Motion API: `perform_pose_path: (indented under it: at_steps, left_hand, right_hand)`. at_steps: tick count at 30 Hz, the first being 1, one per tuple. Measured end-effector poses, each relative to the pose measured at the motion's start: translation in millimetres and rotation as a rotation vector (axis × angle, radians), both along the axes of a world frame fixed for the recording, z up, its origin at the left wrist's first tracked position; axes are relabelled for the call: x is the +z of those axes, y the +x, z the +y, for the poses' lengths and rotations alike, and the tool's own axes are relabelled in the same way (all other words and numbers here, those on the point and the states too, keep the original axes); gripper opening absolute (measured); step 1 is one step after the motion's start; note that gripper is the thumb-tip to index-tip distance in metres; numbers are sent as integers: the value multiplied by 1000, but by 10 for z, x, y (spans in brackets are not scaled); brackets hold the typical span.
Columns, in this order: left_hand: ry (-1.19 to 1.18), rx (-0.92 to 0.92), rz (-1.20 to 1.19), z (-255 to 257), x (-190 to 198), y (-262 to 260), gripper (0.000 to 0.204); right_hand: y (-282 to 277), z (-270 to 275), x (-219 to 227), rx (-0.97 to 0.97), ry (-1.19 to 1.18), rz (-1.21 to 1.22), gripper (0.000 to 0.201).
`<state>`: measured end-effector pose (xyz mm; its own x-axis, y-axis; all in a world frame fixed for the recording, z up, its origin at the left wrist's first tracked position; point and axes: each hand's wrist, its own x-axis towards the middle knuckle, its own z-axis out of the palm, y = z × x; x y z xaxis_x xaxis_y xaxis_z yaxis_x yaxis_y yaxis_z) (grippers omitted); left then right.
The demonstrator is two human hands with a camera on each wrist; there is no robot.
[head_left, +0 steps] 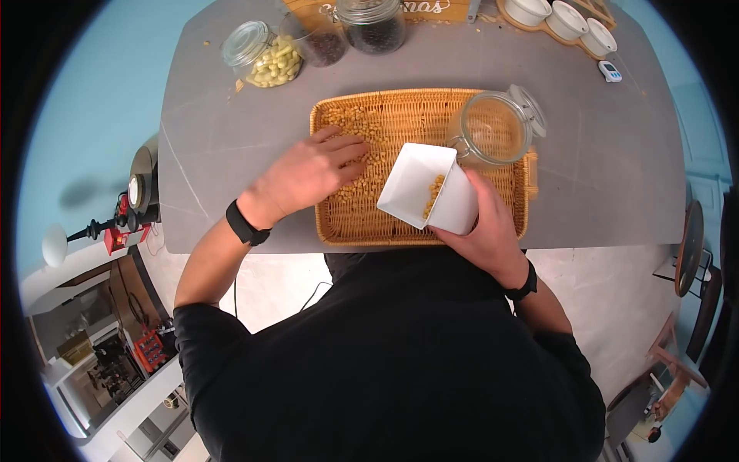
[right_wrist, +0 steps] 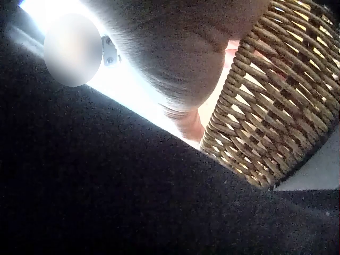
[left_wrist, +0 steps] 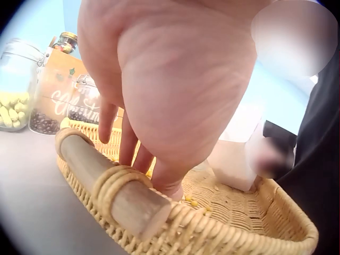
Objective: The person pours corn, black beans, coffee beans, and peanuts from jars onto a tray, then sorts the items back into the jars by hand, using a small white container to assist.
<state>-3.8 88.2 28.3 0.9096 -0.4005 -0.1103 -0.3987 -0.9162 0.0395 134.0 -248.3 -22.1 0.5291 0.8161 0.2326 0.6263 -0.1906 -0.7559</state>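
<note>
A rectangular wicker basket point(head_left: 423, 114) lies in front of the person, with small yellow kernels point(head_left: 346, 120) spread over its left part. My left hand point(head_left: 314, 171) reaches over the basket's left side, its fingers pointing down among the kernels. In the left wrist view the palm hides most of what those fingers touch. My right hand point(head_left: 496, 239) grips a white square container point(head_left: 406, 179) by its outer wall. The container is tilted with its mouth toward the left hand, and a few yellow kernels point(head_left: 434, 194) lie inside it. From the right wrist, the basket's woven side point(right_wrist: 276, 101) shows beside the hand.
At the basket's right end lies a clear glass jar point(head_left: 493, 132) with its lid swung back. Jars of pale yellow pieces point(head_left: 275, 65) and dark beans point(head_left: 377, 35) stand at the back. White dishes point(head_left: 568, 21) and a small timer point(head_left: 610, 71) are at the back right.
</note>
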Motion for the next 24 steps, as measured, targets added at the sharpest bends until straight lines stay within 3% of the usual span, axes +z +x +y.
perform_pose_path:
  at_steps: [2,8,14,20,21,24]
  left_hand:
    - [-105,-51,-99,-190,118,38,36]
    - [-165,-136,-50,-294,-39,-49,33]
    - [-131,-39,-85,-121,99,-93,23]
    - [-617,90,521,-420,-70,-131,11]
    - [-592,99,594,-428,-140,-124,11]
    - [-554,142,465,-417,-206,-126,14]
  right_hand:
    - [-2,-2,-2,-2,0,-13,99]
    - [-9,-10,-20,-20,0,-28,99]
    - [-4,-2,-41,-16,-4,-42,100]
    - [3,-2,-22,-9,-3,-51,99]
    - [2,0,-11,-8,-1,-47,99]
    - [0,11,13,-15,3,-22,98]
